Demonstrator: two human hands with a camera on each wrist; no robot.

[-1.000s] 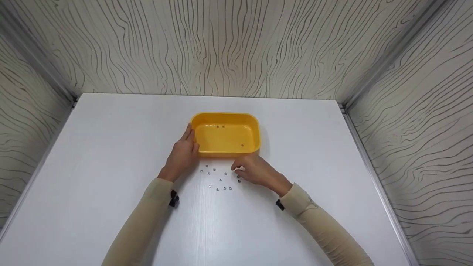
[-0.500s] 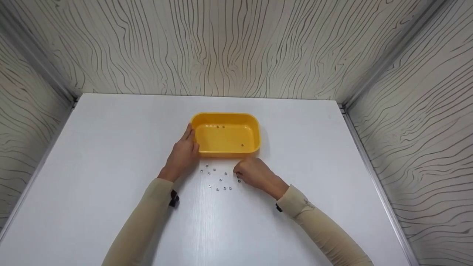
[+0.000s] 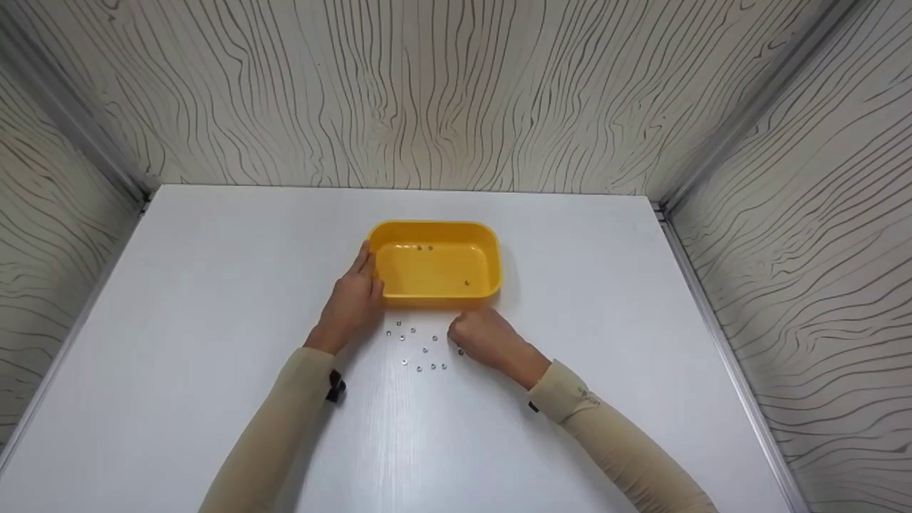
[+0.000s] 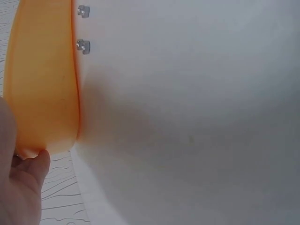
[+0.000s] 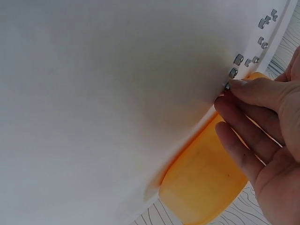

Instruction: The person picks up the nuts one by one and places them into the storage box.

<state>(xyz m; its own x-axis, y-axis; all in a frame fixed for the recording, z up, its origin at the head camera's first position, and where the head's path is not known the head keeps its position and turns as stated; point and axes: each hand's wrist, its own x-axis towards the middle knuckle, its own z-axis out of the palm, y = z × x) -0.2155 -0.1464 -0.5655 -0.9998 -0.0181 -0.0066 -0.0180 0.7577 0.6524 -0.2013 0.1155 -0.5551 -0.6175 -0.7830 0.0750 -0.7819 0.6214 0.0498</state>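
White tabletop (image 3: 214, 299) carries a yellow bin (image 3: 427, 272), gripped at its left end by the left hand (image 3: 353, 296); by its near side, the right hand (image 3: 486, 336) pinches a nut (image 5: 227, 86), seemingly picking up, next needing a clean lift.

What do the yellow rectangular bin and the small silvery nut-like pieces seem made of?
Yellow rectangular bin: probably smooth, semi-gloss plastic, judging by highlights inside and moulded-looking rounded corners.
Small silvery nut-like pieces: probably shiny metal, given their grey colour and bright glints; which metal, I can't tell.

Wavy-lined walls (image 3: 427, 92), white tabletop (image 3: 584, 285)
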